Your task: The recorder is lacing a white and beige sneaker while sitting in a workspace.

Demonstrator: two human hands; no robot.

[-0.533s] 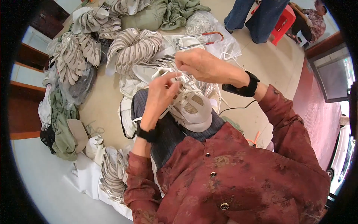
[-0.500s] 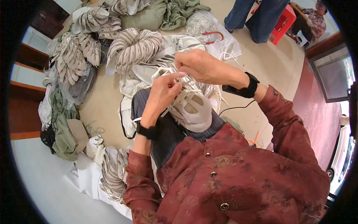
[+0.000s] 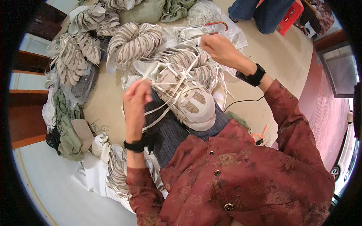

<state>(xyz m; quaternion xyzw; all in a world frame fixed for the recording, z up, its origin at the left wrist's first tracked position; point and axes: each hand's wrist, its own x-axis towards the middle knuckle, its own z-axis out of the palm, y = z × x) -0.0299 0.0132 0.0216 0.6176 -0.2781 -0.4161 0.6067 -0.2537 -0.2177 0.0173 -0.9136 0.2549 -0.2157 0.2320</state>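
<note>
Across my lap lies a pale beige sneaker upper (image 3: pixel 203 117) with tan mesh panels, its toe pointing toward me. A flat cream shoelace (image 3: pixel 187 75) runs through its eyelets, with loose loops over the tongue. My right hand (image 3: pixel 220 49) is raised beyond the shoe to the right, fingers closed on one length of lace, which slants down to the eyelets. To the left of the shoe, my left hand (image 3: pixel 136 100) is closed on another length of lace; its fingertips are slightly blurred. Both hands are off the shoe itself.
Fanned bundles of shoe uppers (image 3: pixel 134 45) lie on the floor ahead, with more at far left (image 3: pixel 77 56). A red-handled metal hook (image 3: pixel 215 23) rests on plastic bags. Beyond stand a person in jeans (image 3: pixel 272 15) and a red stool (image 3: pixel 291 17). A dark cord (image 3: pixel 245 100) crosses the floor.
My hands were close together over the laces. They have drawn apart, the left toward the left and the right up and rightward, stretching the lace and uncovering the shoe's lacing.
</note>
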